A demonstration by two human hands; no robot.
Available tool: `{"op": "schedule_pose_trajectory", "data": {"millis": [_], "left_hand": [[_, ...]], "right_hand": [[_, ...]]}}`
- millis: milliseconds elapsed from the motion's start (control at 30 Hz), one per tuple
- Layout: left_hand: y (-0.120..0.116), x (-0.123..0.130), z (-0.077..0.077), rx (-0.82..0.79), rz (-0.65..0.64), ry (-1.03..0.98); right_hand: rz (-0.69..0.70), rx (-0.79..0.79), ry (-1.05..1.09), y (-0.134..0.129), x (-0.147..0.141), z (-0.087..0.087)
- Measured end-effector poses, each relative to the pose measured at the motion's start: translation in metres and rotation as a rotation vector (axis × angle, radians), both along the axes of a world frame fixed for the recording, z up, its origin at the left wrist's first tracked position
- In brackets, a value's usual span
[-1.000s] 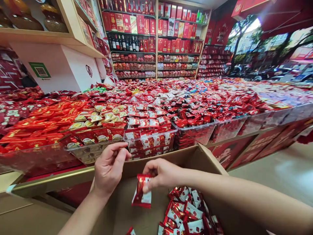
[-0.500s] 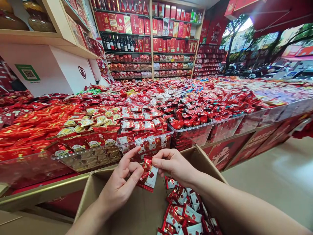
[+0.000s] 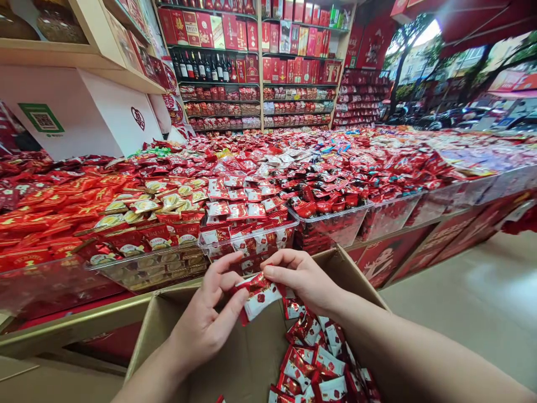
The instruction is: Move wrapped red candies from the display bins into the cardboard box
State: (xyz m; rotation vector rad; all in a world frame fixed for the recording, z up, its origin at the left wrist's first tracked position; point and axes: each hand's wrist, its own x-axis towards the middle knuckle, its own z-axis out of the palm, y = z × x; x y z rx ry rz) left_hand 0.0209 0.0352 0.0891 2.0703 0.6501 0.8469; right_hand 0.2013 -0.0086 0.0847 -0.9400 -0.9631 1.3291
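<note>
Between my two hands is a small red-and-white candy packet, tilted, its printed side towards me. My left hand pinches its left end between thumb and fingers. My right hand grips the upper right edge with thumb and forefinger. Both hands are over an open cardboard box. Inside the box, on the right, lies a loose heap of matching red-and-white packets. Just beyond my hands stands a clear plastic bin with the same kind of packets in neat rows.
Left of that bin is a bin of durian-labelled packets, then orange-red packets. Dark red packets fill the bin on the right. Shelves with boxes and bottles stand behind. Tiled floor shows at the right.
The packet has turned from nearly upright to lying sideways between my hands. My fingers have shifted on its edges; the view has tilted down slightly.
</note>
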Motion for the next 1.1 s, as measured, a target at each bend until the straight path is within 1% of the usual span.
{"op": "schedule_pose_trajectory", "data": {"millis": [67, 133, 200, 267, 300, 333, 367, 400, 467, 500, 567, 600, 667, 767, 833, 967, 1100], "left_hand": [[0.001, -0.001, 0.002, 0.005, 0.074, -0.054], [0.002, -0.001, 0.002, 0.031, 0.096, -0.052], [0.002, -0.001, 0.001, 0.070, 0.038, 0.006], [0.002, 0.000, 0.000, 0.118, -0.031, 0.058], [0.002, 0.000, -0.001, 0.157, -0.034, 0.063], [0.003, -0.001, -0.001, 0.218, 0.000, 0.050], [0.004, -0.001, 0.000, 0.300, 0.070, 0.022], [0.006, -0.002, 0.002, 0.396, 0.164, -0.014], [0.011, -0.004, 0.006, 0.598, 0.358, -0.062], [0.015, -0.005, 0.008, 0.678, 0.429, -0.056], [0.022, -0.006, 0.010, 0.776, 0.497, 0.007], [0.025, -0.005, 0.010, 0.806, 0.508, 0.047], [0.029, -0.005, 0.009, 0.838, 0.522, 0.114], [0.030, -0.003, 0.006, 0.852, 0.543, 0.164], [0.029, -0.002, 0.003, 0.850, 0.558, 0.175], [0.028, -0.003, 0.001, 0.840, 0.570, 0.193], [0.028, -0.003, 0.000, 0.825, 0.569, 0.203]], "right_hand": [[0.028, -0.009, -0.022, 0.000, 0.002, -0.001], [0.117, 0.025, -0.105, -0.001, 0.002, -0.003], [0.233, 0.086, -0.244, -0.003, 0.000, -0.004], [0.288, 0.170, -0.461, -0.006, -0.001, -0.003], [0.285, 0.211, -0.581, -0.008, -0.001, 0.000], [0.245, 0.256, -0.687, -0.008, -0.001, 0.003], [0.178, 0.303, -0.761, -0.008, 0.001, 0.009], [0.097, 0.348, -0.788, -0.006, 0.005, 0.015], [-0.071, 0.437, -0.740, 0.003, 0.014, 0.031], [-0.138, 0.484, -0.703, 0.010, 0.019, 0.040], [-0.201, 0.549, -0.671, 0.027, 0.027, 0.055], [-0.213, 0.564, -0.692, 0.036, 0.029, 0.061], [-0.208, 0.572, -0.817, 0.051, 0.030, 0.069], [-0.180, 0.567, -1.050, 0.065, 0.025, 0.072], [-0.141, 0.561, -1.145, 0.069, 0.020, 0.072], [-0.108, 0.527, -1.207, 0.074, 0.016, 0.073], [-0.091, 0.436, -1.179, 0.079, 0.017, 0.073]]}}
